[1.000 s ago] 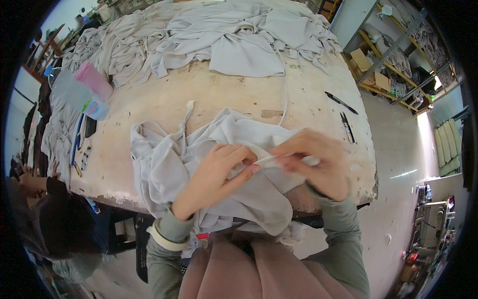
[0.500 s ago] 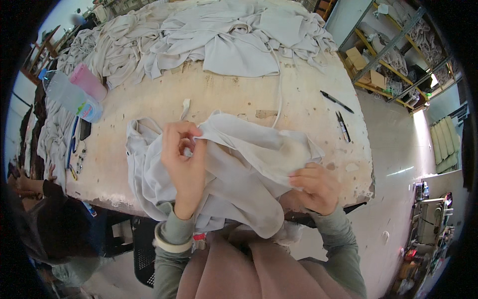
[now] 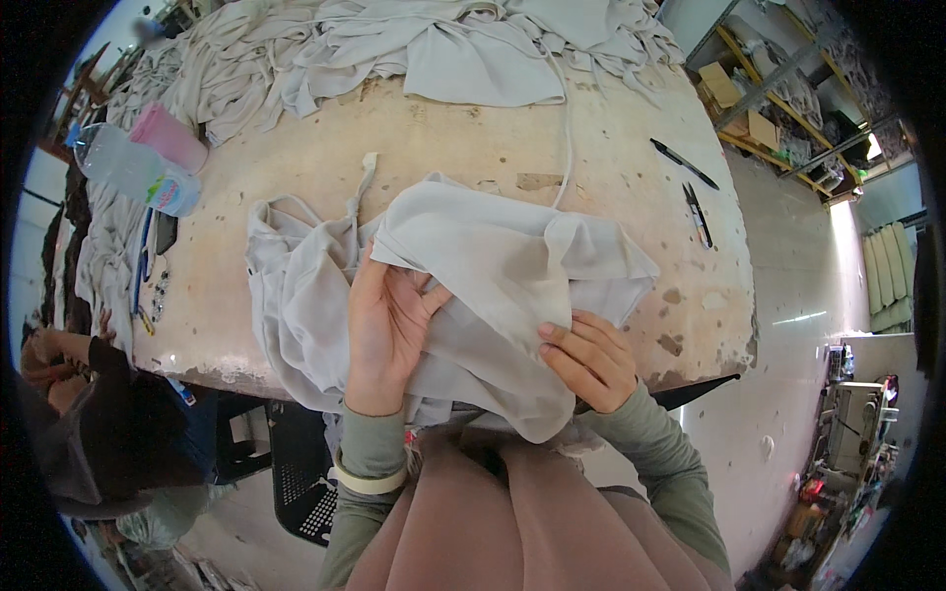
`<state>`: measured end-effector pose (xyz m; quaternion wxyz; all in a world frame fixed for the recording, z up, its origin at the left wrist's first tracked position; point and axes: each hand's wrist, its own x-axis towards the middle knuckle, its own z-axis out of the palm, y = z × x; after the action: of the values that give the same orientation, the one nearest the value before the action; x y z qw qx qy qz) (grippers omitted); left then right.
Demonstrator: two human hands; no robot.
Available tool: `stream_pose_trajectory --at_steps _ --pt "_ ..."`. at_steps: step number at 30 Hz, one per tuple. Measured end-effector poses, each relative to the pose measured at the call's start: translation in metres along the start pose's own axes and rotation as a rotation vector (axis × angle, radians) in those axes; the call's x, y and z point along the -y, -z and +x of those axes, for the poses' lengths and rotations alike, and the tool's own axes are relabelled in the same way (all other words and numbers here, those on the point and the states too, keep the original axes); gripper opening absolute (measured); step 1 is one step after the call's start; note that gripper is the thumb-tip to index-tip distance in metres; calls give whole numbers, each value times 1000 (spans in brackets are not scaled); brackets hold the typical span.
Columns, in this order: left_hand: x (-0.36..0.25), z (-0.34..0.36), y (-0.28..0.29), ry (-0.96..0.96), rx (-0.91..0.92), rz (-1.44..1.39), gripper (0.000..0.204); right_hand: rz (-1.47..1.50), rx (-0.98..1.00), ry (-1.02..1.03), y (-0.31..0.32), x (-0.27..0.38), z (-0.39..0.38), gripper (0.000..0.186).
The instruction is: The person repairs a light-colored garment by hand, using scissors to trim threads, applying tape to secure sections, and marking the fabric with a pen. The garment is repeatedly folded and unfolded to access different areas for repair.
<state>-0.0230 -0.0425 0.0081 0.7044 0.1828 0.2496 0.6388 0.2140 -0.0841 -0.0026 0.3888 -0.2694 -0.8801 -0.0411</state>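
A light grey garment (image 3: 493, 251) lies bunched on the near edge of the table, part of it hanging over toward my lap. My left hand (image 3: 387, 330) holds a fold of it from beneath, palm turned up and thumb apart; the fingertips are hidden by the cloth. On the right side, my right hand (image 3: 594, 362) grips the garment's edge with bent fingers, its thumb out of sight. A narrow strap (image 3: 355, 202) sticks out from the garment above my left hand. Another thin tie (image 3: 568, 138) runs up the table to the far pile.
A pile of similar grey cloth (image 3: 394, 49) covers the table's far side. At left are a water bottle (image 3: 138, 172), a pink cup (image 3: 169, 138) and a dark phone-like object (image 3: 167, 232). Two pens (image 3: 684, 163) lie at right. Another person's hand (image 3: 59, 360) is beyond the left edge.
My left hand has turned palm up and slipped under the cloth, no longer pinching it from above. The upper layer now lies broader and flatter. My right hand has shifted slightly left along the edge.
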Motion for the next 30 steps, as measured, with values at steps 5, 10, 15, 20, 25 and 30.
stream_pose_trajectory --at_steps 5,10,15,20,25,30 --pt "4 5 -4 -360 -147 247 16 -8 22 -98 8 -1 -8 24" --pt "-32 -25 -15 -699 325 1973 6 -159 56 -422 41 -42 0 19" --pt "-46 -49 -12 85 583 1631 13 -108 33 -704 64 -62 7 16" --pt "-25 -22 -24 -475 472 1710 15 538 223 -697 22 -36 15 14" --pt "-15 10 -35 -505 737 1809 21 239 290 -319 -13 -28 38 15" --pt "-32 10 -40 -294 638 1646 22 480 100 -976 32 -35 61 4"
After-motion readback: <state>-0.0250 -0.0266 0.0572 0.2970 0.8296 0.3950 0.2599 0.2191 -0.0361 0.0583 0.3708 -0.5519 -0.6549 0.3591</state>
